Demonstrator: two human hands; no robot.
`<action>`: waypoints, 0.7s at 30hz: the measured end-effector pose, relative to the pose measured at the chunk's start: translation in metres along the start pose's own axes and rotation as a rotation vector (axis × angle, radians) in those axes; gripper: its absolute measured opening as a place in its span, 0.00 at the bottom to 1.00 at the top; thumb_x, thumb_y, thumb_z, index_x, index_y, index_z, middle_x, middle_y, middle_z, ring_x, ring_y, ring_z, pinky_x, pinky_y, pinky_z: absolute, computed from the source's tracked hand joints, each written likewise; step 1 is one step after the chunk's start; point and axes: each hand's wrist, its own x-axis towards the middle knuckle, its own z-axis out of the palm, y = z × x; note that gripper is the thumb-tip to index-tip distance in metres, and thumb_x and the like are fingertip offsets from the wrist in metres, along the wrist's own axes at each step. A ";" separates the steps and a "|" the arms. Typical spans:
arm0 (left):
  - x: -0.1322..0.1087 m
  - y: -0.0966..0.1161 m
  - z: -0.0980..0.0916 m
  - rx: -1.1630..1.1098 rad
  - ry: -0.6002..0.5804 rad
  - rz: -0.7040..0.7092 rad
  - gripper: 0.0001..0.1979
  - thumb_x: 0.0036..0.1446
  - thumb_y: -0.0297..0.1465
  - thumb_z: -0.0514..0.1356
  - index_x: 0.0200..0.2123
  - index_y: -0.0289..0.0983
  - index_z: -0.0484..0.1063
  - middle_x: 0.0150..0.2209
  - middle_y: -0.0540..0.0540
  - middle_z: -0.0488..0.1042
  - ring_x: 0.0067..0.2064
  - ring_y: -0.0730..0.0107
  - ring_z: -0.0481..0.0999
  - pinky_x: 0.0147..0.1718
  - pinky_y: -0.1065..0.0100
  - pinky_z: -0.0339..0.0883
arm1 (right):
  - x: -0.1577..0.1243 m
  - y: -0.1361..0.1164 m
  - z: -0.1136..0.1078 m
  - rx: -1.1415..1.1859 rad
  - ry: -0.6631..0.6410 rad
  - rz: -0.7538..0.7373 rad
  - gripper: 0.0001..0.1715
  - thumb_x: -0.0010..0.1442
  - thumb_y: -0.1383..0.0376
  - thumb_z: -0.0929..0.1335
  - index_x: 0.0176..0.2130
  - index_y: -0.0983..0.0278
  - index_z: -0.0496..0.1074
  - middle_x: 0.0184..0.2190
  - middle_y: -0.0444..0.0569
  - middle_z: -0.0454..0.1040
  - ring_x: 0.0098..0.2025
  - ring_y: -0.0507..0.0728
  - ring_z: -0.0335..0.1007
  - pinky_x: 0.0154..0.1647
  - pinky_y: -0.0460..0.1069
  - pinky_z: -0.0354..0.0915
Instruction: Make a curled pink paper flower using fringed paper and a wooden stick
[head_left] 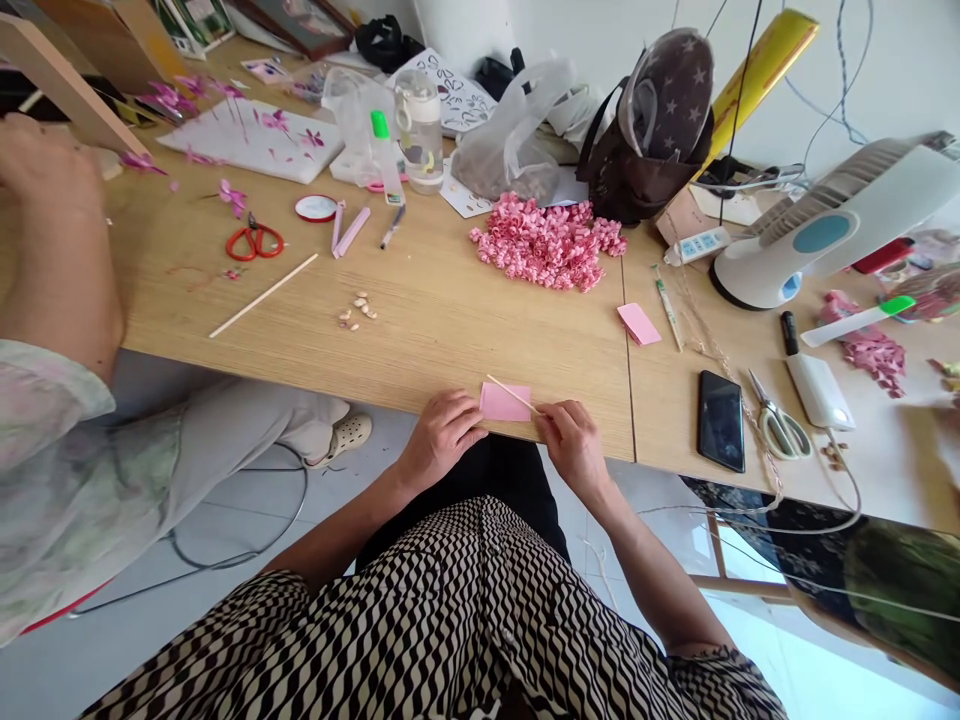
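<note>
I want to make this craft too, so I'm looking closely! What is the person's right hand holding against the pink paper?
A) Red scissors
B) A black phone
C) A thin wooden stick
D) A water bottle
C. The right hand pinches a thin wooden stick that lies across the pink paper, which the left hand holds at its edge.

Paper point(505, 402) at table point(450, 340) edge, scissors point(255, 241) behind
</note>
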 end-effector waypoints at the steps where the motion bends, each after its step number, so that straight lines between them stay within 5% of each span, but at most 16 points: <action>1: -0.001 0.000 0.000 -0.013 0.001 -0.009 0.05 0.62 0.31 0.61 0.40 0.37 0.74 0.42 0.44 0.77 0.50 0.62 0.74 0.53 0.57 0.70 | 0.000 -0.001 -0.001 0.003 -0.002 0.004 0.11 0.66 0.64 0.62 0.43 0.60 0.73 0.36 0.51 0.75 0.39 0.57 0.70 0.41 0.53 0.70; 14: -0.010 0.001 -0.005 0.023 -0.069 -0.224 0.09 0.64 0.35 0.59 0.41 0.39 0.77 0.43 0.45 0.77 0.53 0.61 0.72 0.55 0.53 0.62 | -0.008 -0.006 -0.004 0.003 -0.040 0.007 0.12 0.66 0.64 0.64 0.44 0.59 0.76 0.34 0.49 0.74 0.38 0.55 0.68 0.39 0.52 0.68; 21: -0.011 0.002 -0.004 0.081 -0.030 -0.181 0.09 0.64 0.36 0.58 0.39 0.40 0.78 0.41 0.46 0.78 0.51 0.63 0.74 0.53 0.56 0.61 | -0.006 -0.005 -0.009 0.003 -0.093 -0.036 0.12 0.65 0.64 0.64 0.44 0.58 0.77 0.35 0.49 0.74 0.38 0.55 0.67 0.37 0.51 0.67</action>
